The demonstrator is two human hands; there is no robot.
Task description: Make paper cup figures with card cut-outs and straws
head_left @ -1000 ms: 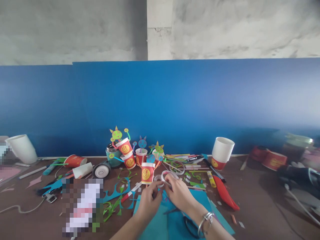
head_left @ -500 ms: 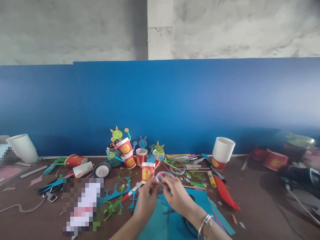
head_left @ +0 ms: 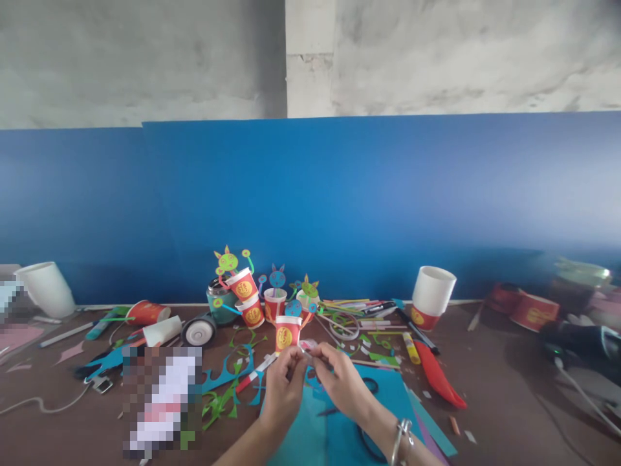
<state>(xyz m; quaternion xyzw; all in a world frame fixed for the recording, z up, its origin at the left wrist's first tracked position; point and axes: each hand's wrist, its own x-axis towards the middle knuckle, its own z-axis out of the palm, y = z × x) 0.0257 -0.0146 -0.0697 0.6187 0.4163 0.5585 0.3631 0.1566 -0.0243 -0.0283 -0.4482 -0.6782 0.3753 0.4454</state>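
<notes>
My left hand (head_left: 285, 387) and my right hand (head_left: 342, 383) meet above the blue paper sheets (head_left: 347, 427), fingers pinched. A roll of clear tape (head_left: 307, 346) shows in part at the fingertips; most of it is hidden. Just behind my left hand stands a red and white paper cup (head_left: 287, 331) with a blue round face (head_left: 293, 308) above its rim. Under my right wrist lie black-handled scissors (head_left: 370, 384), partly covered by the arm.
More decorated cups (head_left: 242, 283) with paper faces stand behind, beside a teal flask (head_left: 220, 304). Green and blue paper scraps (head_left: 220, 401) spread at left. A yellow glue stick (head_left: 411, 348), a red pouch-like object (head_left: 439, 375) and stacked white cups (head_left: 433, 291) are at right.
My hands have drawn closer together at the fingertips. The tape roll, a wide ring before, now shows only a small part behind the fingers. My right hand has shifted slightly.
</notes>
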